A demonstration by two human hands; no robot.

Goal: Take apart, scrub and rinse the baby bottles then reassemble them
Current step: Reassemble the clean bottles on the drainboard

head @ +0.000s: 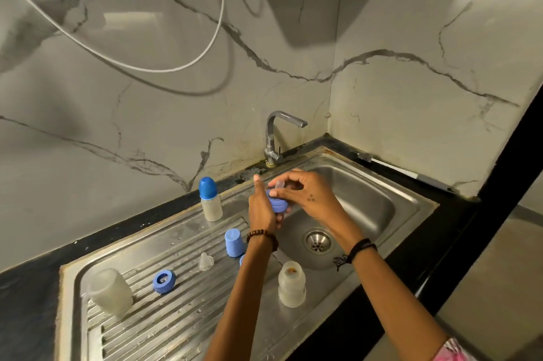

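Note:
Over the left edge of the sink basin [367,202], my left hand [261,207] grips a blue screw ring [277,204]. My right hand [305,193] pinches the clear teat [279,185] that sticks up out of that ring. An assembled bottle with a blue cap [210,199] stands at the back of the draining board. An open bottle body [291,284] stands by the basin's front rim. Another bottle body [110,291] lies upside down at the left. A blue cap [234,242], a loose clear teat [205,261] and a second blue ring [164,281] rest on the ridged board.
A chrome tap [279,137] rises behind the basin, its spout dry. The drain [318,241] sits at the basin's middle. A bottle brush [408,173] lies along the back right ledge. A white hose [176,69] hangs across the marble wall. Part of another blue piece [242,259] peeks from behind my left forearm.

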